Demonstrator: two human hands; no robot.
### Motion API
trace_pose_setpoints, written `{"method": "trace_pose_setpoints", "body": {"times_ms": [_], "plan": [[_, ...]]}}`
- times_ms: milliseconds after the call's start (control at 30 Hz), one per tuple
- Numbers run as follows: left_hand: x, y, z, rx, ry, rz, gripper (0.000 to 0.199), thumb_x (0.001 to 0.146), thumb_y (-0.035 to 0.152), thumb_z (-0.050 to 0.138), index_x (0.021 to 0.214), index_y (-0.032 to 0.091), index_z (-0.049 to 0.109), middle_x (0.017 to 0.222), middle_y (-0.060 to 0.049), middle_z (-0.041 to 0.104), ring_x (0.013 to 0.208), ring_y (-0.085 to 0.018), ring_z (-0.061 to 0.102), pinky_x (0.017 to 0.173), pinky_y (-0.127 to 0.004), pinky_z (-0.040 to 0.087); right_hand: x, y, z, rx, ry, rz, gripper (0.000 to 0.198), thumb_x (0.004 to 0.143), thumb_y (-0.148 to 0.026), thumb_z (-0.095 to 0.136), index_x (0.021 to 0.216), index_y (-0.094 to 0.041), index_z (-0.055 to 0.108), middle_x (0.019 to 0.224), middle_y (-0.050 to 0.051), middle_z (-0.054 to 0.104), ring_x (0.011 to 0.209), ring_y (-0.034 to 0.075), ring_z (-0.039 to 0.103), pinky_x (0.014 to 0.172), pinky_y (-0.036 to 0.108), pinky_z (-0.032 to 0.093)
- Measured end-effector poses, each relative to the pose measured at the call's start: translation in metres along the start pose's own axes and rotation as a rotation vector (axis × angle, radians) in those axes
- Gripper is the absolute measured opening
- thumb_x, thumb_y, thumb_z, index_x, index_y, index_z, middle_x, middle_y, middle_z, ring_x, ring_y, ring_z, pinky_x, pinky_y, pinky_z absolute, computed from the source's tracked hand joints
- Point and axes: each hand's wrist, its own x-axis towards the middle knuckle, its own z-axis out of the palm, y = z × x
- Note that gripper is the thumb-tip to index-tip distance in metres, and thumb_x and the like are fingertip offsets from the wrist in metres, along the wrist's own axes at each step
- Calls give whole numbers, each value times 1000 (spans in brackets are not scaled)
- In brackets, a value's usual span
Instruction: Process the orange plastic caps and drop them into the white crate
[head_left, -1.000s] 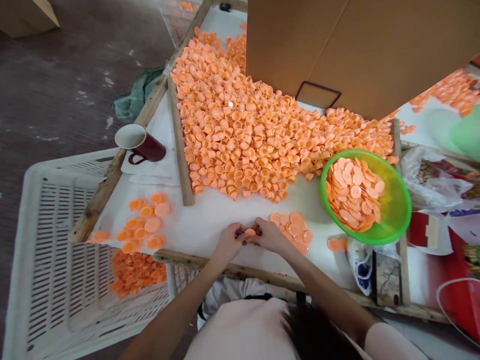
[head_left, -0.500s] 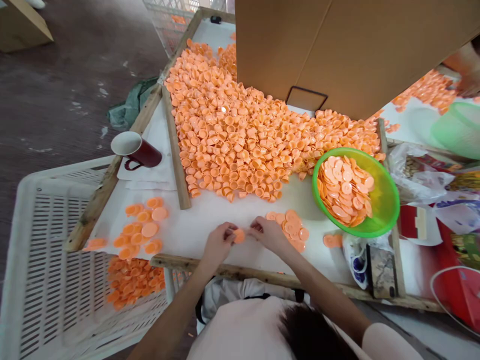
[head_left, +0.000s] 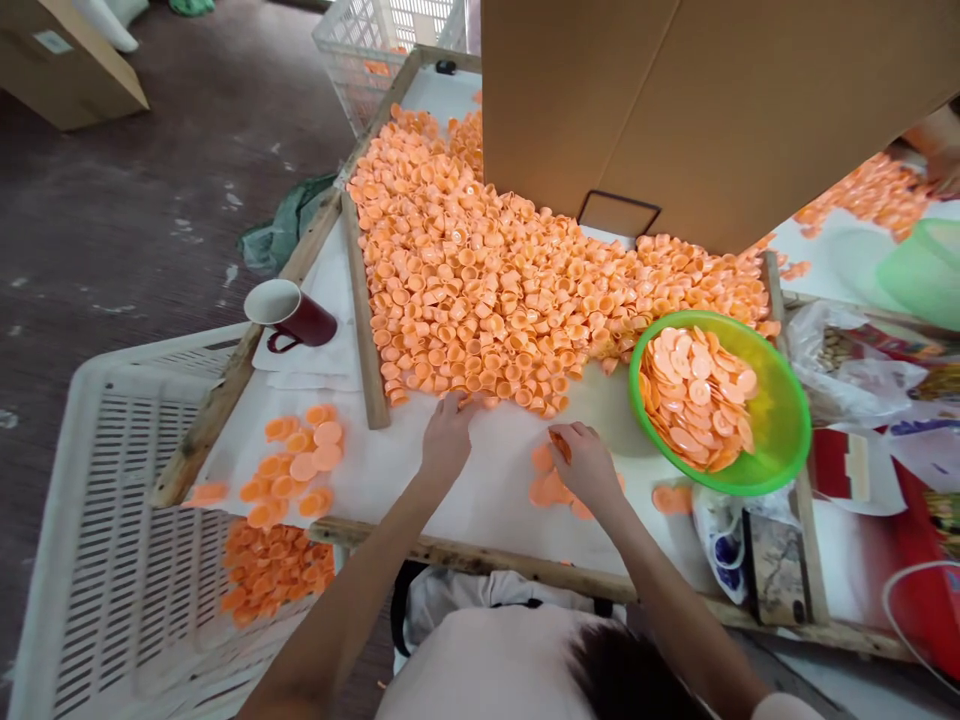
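Observation:
At the front edge of a heap of small orange plastic cups (head_left: 480, 290), my left hand (head_left: 446, 440) has its fingers closed around the side of one cup, partly hidden by the fingers. My right hand (head_left: 586, 465) pinches a thin orange disc (head_left: 559, 446), tilted on edge, just above a loose group of flat orange discs (head_left: 551, 490). To its right, a green bowl (head_left: 796, 405) holds many similar discs. Several orange round pieces (head_left: 304, 466) lie spread out on the left part of the white tabletop (head_left: 420, 490).
A dark red mug (head_left: 311, 322) stands at left behind a wooden strip (head_left: 366, 330). Below is a white plastic crate (head_left: 97, 520) with orange pieces. A large cardboard box (head_left: 675, 110) rises behind the heap. A phone (head_left: 778, 568) leans at the right edge. Another person's hand (head_left: 941, 150) shows far right.
My left hand has moved forward from the middle to the heap, leaving the orange piece it held. My right hand has shifted right over the loose discs and now holds a disc. The view has shifted slightly.

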Motion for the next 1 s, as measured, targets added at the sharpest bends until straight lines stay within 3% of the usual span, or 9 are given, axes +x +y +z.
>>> {"method": "trace_pose_setpoints", "body": {"times_ms": [100, 233, 367, 500, 600, 800, 1000], "plan": [[3, -19, 11, 18, -35, -12, 28, 83, 8, 41, 92, 22, 64, 104, -8, 54, 97, -23, 51, 78, -32, 45, -1, 4, -10, 66, 113, 10, 23, 86, -17, 42, 95, -18, 64, 89, 8, 63, 87, 23, 55, 81, 35, 42], [-2, -19, -4, -210, 64, -130, 17, 84, 26, 50, 79, 20, 65, 95, -6, 52, 86, -19, 54, 75, -30, 45, -1, 14, -12, 192, 185, 38, 19, 86, -25, 47, 88, -21, 66, 92, 8, 63, 90, 22, 55, 82, 37, 43], [-13, 16, -22, -727, 100, -340, 14, 75, 33, 61, 74, 18, 63, 85, -3, 55, 71, -14, 54, 66, -27, 45, -2, 9, -3, 496, 56, 97, 18, 84, -36, 54, 84, -21, 65, 87, 6, 63, 79, 19, 57, 73, 33, 48], [-27, 51, -26, -1256, -54, -592, 27, 71, 44, 62, 72, 17, 54, 66, 1, 53, 58, -10, 47, 56, -23, 42, -4, -21, 4, 952, -117, 149, 22, 79, -41, 59, 84, -20, 59, 74, 2, 62, 66, 14, 58, 60, 28, 50], [-35, 63, -24, -1478, -128, -692, 33, 70, 47, 64, 72, 17, 51, 67, 2, 51, 56, -8, 45, 55, -22, 42, -4, -46, 1, 1124, -177, 126, 23, 75, -41, 64, 80, -20, 56, 72, 0, 62, 61, 13, 59, 57, 26, 51], [-39, 63, -23, -1526, -60, -697, 30, 72, 44, 66, 75, 17, 53, 69, 3, 53, 58, -7, 47, 54, -20, 42, -5, -60, -2, 1148, -160, 130, 24, 73, -38, 67, 79, -20, 53, 72, -1, 61, 59, 11, 59, 54, 24, 51], [-40, 64, -19, -1566, -109, -714, 29, 75, 44, 64, 80, 16, 58, 68, 3, 52, 53, -6, 43, 50, -19, 36, -9, -59, 7, 1096, -94, 137, 21, 76, -35, 64, 81, -21, 50, 73, -2, 60, 58, 11, 59, 55, 24, 50]]}}
